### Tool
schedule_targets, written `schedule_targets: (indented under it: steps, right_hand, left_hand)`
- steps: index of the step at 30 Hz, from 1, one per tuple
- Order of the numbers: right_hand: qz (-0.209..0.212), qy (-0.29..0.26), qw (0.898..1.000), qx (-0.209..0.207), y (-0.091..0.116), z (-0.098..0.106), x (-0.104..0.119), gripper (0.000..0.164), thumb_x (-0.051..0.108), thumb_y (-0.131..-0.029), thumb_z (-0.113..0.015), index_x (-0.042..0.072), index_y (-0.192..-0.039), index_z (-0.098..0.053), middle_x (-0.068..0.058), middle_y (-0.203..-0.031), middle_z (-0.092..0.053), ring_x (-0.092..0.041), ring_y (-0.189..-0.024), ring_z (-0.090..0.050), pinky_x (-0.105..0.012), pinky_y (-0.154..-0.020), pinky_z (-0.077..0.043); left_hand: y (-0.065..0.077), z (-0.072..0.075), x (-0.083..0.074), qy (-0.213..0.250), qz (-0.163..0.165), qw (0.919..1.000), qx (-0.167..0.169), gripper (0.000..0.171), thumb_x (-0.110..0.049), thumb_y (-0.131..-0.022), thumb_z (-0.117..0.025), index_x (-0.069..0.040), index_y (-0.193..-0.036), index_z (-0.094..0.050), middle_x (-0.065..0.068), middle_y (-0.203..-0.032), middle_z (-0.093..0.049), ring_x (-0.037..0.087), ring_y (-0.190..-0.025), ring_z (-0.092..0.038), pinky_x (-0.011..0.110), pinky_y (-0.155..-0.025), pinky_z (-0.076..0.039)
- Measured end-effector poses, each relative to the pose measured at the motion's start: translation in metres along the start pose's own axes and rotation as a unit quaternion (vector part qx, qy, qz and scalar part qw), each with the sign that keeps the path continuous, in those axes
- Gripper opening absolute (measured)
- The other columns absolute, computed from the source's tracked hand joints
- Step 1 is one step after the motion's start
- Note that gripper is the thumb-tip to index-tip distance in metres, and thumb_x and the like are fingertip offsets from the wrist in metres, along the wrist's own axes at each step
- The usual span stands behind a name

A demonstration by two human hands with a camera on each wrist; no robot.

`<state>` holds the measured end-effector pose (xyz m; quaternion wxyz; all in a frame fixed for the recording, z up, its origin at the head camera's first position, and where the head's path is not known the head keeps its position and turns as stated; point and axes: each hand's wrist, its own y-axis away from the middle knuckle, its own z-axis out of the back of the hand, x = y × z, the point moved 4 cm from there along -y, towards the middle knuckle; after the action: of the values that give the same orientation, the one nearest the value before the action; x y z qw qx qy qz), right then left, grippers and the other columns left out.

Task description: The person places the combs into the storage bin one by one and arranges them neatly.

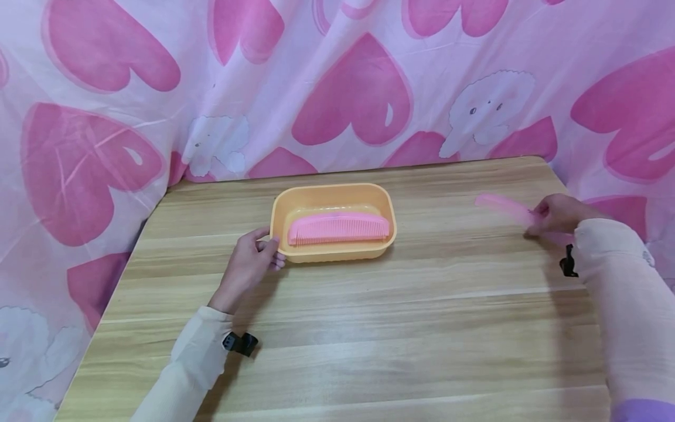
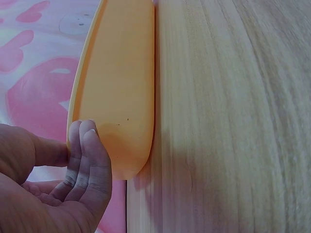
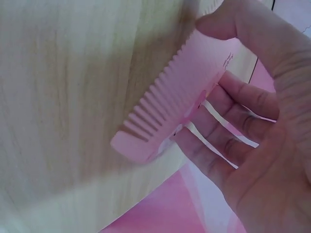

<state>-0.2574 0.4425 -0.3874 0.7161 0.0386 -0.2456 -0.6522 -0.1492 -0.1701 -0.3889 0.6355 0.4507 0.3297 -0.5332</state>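
An orange-yellow plastic basin (image 1: 332, 256) stands on the table, with a pink comb (image 1: 340, 225) lying inside it, teeth towards me. At the basin's near left corner my left hand (image 1: 249, 264) pinches the rim between thumb and fingers; the left wrist view shows the fingers against the outer wall. Over at the right side of the table, my right hand (image 1: 559, 215) grips a second pink comb (image 3: 187, 82) by its back, between the thumb and the fingertips. Its toothed edge faces the tabletop in the right wrist view. Whether it touches the wood I cannot tell.
The wood-grain table (image 1: 395, 334) reaches back to a pink curtain (image 1: 337, 88) printed with hearts and white animals. The curtain hangs along the back and both sides. Black wrist straps sit on both sleeves.
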Motion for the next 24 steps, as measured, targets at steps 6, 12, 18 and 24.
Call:
schedule_targets:
  steps: [6,12,18,24]
  right_hand:
    - [0.043,0.007,0.998,-0.042,-0.004,0.008,0.019,0.062,0.029,-0.076,-0.088,-0.018,-0.105,-0.06,-0.017,-0.089,-0.065,-0.029,-0.08,-0.057,-0.033,-0.065,-0.051]
    - [0.081,0.012,0.994,-0.074,-0.014,0.021,0.055,0.049,0.02,-0.076,-0.086,-0.015,-0.102,-0.063,-0.019,-0.09,-0.067,-0.025,-0.075,-0.058,-0.03,-0.061,-0.05]
    - [0.111,0.047,0.989,-0.089,-0.016,0.032,0.103,0.054,0.025,-0.076,-0.087,-0.012,-0.108,-0.064,-0.02,-0.096,-0.069,-0.027,-0.08,-0.061,-0.035,-0.066,-0.053]
    - [0.164,0.033,0.983,-0.08,-0.017,0.034,0.149,0.051,0.021,-0.076,-0.088,-0.01,-0.111,-0.065,-0.017,-0.098,-0.069,-0.027,-0.083,-0.063,-0.041,-0.074,-0.055]
  left_hand:
    - [0.001,0.0,-0.001,-0.002,-0.003,1.0,0.005,0.043,-0.013,-0.108,-0.049,0.006,-0.147,-0.044,0.018,-0.088,-0.069,0.016,-0.071,-0.068,0.03,-0.068,-0.064]
    - [-0.001,-0.003,-0.004,0.004,-0.005,0.9999,0.011,0.046,-0.012,-0.108,-0.048,0.007,-0.148,-0.041,0.02,-0.09,-0.07,0.017,-0.072,-0.069,0.031,-0.069,-0.064]
    - [-0.003,-0.01,-0.008,0.016,-0.007,0.9997,0.017,0.046,-0.012,-0.107,-0.048,0.008,-0.148,-0.04,0.021,-0.09,-0.07,0.017,-0.071,-0.069,0.038,-0.073,-0.064]
    - [-0.007,-0.019,-0.009,0.042,-0.012,0.9987,0.028,0.044,-0.011,-0.107,-0.048,0.008,-0.147,-0.041,0.022,-0.091,-0.07,0.017,-0.071,-0.069,0.036,-0.072,-0.064]
